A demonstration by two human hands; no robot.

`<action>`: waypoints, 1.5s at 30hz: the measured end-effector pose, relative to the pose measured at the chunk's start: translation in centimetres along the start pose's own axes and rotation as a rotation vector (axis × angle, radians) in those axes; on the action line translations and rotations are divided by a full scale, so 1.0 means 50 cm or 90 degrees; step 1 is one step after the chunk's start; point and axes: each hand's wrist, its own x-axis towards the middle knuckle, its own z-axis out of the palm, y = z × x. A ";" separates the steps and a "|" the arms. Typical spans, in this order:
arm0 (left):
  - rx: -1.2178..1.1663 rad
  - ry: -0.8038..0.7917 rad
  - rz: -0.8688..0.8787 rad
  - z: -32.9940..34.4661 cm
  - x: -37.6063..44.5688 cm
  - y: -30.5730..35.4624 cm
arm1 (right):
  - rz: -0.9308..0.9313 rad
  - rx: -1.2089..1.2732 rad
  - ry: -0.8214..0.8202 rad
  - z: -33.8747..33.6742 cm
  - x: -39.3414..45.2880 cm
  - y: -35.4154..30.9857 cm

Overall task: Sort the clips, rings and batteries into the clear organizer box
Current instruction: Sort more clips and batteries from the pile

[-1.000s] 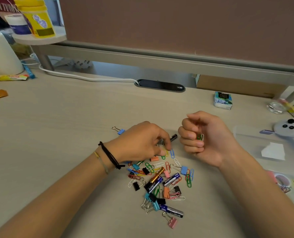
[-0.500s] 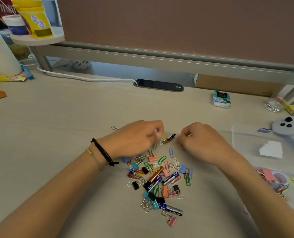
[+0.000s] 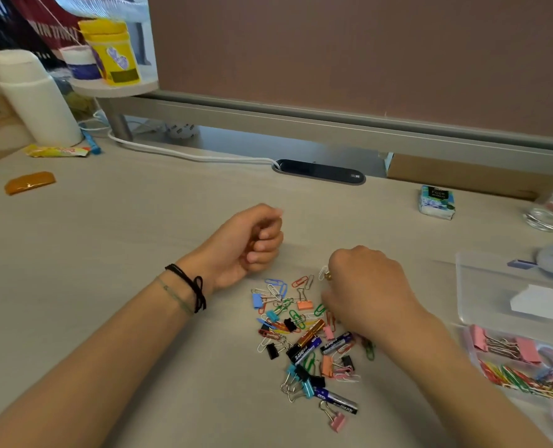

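Both hands swapped roles: left hand (image 3: 252, 244) now lifted, fisted, contents hidden; right hand (image 3: 365, 292) down picking in pile (image 3: 304, 337), grip unseen.

Mixed clips/batts pile (image 3: 304, 344) beside organizer (image 3: 495, 318)

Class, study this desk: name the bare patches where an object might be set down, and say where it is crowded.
Bare desk lies between the orange packet and the left hand, and between the cable slot and both hands. Crowded: the pile of clips and batteries under the right hand, and the organizer box at right.
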 end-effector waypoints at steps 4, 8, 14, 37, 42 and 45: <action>0.604 0.124 0.131 -0.016 -0.045 -0.029 | 0.025 0.454 -0.123 -0.013 0.019 0.045; 0.714 0.063 0.125 -0.019 -0.064 -0.039 | 0.021 0.960 -0.225 -0.012 0.025 0.058; 0.808 0.075 0.148 -0.012 -0.053 -0.050 | -0.010 1.306 -0.368 -0.006 0.029 0.055; 0.717 0.093 0.188 -0.062 -0.077 -0.022 | -0.201 -0.064 0.012 -0.010 0.072 -0.027; 0.776 0.086 0.192 -0.066 -0.074 -0.023 | -0.269 -0.188 0.027 -0.013 0.073 -0.040; 0.801 0.078 0.195 -0.062 -0.074 -0.028 | -0.287 -0.220 0.029 -0.011 0.073 -0.045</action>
